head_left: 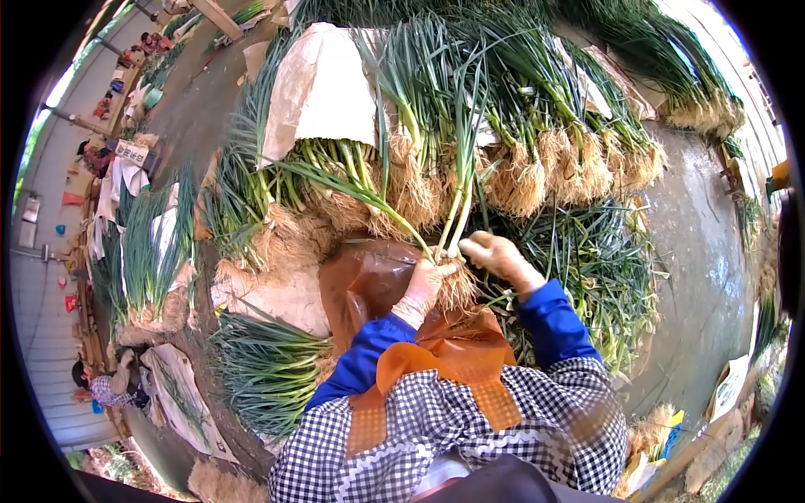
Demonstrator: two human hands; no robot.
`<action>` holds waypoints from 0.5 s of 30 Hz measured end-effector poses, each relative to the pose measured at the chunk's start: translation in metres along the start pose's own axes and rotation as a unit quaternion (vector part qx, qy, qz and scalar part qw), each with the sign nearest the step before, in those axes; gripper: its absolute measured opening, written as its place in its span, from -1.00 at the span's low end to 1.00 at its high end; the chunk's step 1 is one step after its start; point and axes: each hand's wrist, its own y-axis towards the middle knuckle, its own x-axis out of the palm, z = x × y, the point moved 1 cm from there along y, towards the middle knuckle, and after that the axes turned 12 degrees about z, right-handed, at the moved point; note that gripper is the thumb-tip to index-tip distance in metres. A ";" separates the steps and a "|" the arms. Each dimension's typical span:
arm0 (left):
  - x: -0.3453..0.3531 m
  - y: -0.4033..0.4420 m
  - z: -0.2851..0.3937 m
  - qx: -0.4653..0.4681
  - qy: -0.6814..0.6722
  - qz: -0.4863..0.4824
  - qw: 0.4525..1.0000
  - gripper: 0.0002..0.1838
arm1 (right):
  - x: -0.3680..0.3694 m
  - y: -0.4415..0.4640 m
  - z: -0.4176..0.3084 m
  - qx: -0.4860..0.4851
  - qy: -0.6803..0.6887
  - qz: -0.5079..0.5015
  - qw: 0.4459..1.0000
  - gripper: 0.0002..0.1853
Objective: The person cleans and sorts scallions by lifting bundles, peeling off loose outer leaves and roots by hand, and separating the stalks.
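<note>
Checked smock (377, 427) fills six o'clock; piled onions (520, 92) spread at twelve. Between, the held bunch (463, 214) points mostly toward twelve, one stalk toward ten. Left hand (424, 287) grips its base; right hand (499, 258) curls beside, at three; whether it grips, I cannot tell.

Farm shed (49, 352), heaped green onions (503, 71), bare grey floor (696, 277)

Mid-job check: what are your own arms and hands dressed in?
The left sleeve and right sleeve are bright blue, with dark-and-white checked fabric toward the shoulders. Thin gloves seem to cover the left hand and right hand, though I can't be certain.
</note>
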 end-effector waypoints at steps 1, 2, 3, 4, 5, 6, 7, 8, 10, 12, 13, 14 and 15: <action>-0.008 0.005 -0.005 0.013 0.045 -0.006 0.999 -0.78 | 0.008 0.004 -0.013 -0.090 -0.114 -0.041 0.989 -0.56; -0.008 0.002 0.001 0.026 0.090 -0.011 0.996 -0.75 | 0.019 0.009 -0.013 -0.273 -0.177 -0.022 0.945 -0.66; -0.009 0.000 0.006 -0.036 -0.010 -0.028 0.999 -0.73 | 0.022 0.006 -0.009 -0.281 -0.173 -0.005 0.944 -0.76; -0.012 -0.004 0.014 -0.050 0.021 -0.057 0.997 -0.61 | 0.023 0.003 -0.004 -0.290 -0.171 0.013 0.941 -0.84; -0.003 -0.012 0.024 -0.038 0.035 -0.074 0.996 -0.52 | 0.017 -0.010 -0.023 -0.306 -0.072 0.032 0.949 -0.86; 0.002 -0.021 0.028 -0.031 0.049 -0.090 0.994 -0.44 | 0.009 -0.012 -0.023 -0.381 -0.066 0.041 0.921 -0.81; 0.006 -0.024 0.024 -0.025 0.067 -0.089 0.993 -0.35 | -0.005 -0.021 -0.021 -0.284 -0.002 -0.075 0.956 -0.76; 0.005 -0.021 0.027 -0.003 0.107 -0.084 0.991 -0.44 | -0.021 -0.029 -0.035 -0.186 0.061 -0.187 0.963 -0.71; -0.027 0.016 0.003 -0.092 0.018 -0.033 0.995 -0.51 | -0.037 -0.033 -0.064 -0.344 0.037 -0.320 0.882 -0.70; -0.008 0.000 0.042 -0.124 -0.008 -0.059 0.990 -0.64 | -0.037 -0.007 -0.049 -0.084 0.185 -0.050 0.978 -0.75; -0.005 -0.007 0.051 -0.174 -0.086 -0.109 0.975 -0.64 | -0.036 0.025 -0.029 -0.111 0.059 0.106 0.986 -0.74; -0.005 -0.012 0.056 -0.221 -0.166 -0.154 0.949 -0.65 | -0.031 0.057 0.003 -0.133 -0.069 0.255 0.955 -0.69; -0.006 -0.007 0.055 -0.237 -0.223 -0.285 0.901 -0.69 | -0.017 0.078 0.048 -0.129 -0.139 0.299 0.935 -0.67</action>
